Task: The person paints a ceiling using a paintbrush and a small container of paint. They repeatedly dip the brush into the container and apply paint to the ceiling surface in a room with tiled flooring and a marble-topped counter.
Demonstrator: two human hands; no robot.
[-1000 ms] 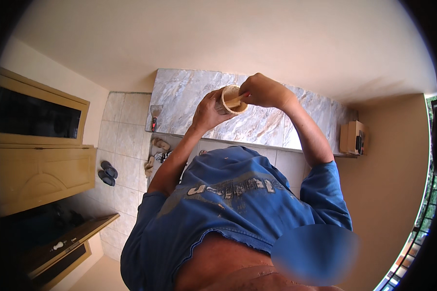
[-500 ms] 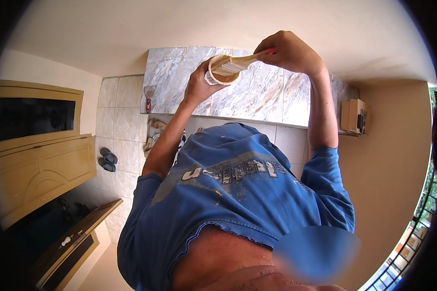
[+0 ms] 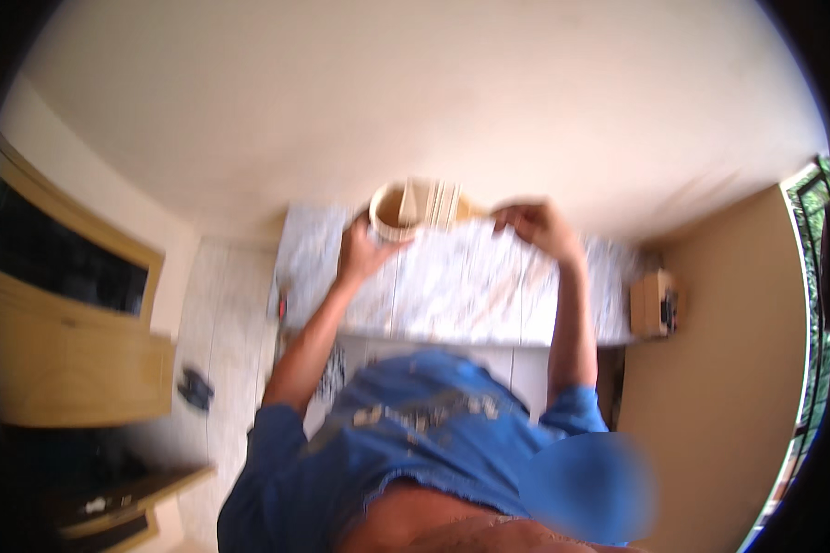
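Two bare forearms reach out past one blue shirt [image 3: 433, 438], and between them we find open room over the counter. The left hand [image 3: 364, 253] is wrapped around the side of one cup [image 3: 381, 219], thumb apart from the fingers, the cup's mouth tipped toward us. The right hand [image 3: 533, 229] pinches the handle end of one wide brush [image 3: 444, 205]. The brush lies level across the cup's right rim; blur keeps us from telling whether the two touch.

Below them runs one pale, marbled counter [image 3: 461, 290], its near edge just ahead of the shirt, its far edge meeting the wall [image 3: 406, 101]. We count one small red object [image 3: 282, 305], blurred, at the counter's left edge, and one brown box [image 3: 648, 304] at its right end, beside the side wall; between the right forearm and that box we see more open room.

Farther down, two dark slippers [image 3: 195, 389] sit side by side on the tiled floor [image 3: 235, 332], near one yellow-brown door [image 3: 74, 378]. At the far right edge, we glimpse greenery [image 3: 818, 249] beyond dark bars.
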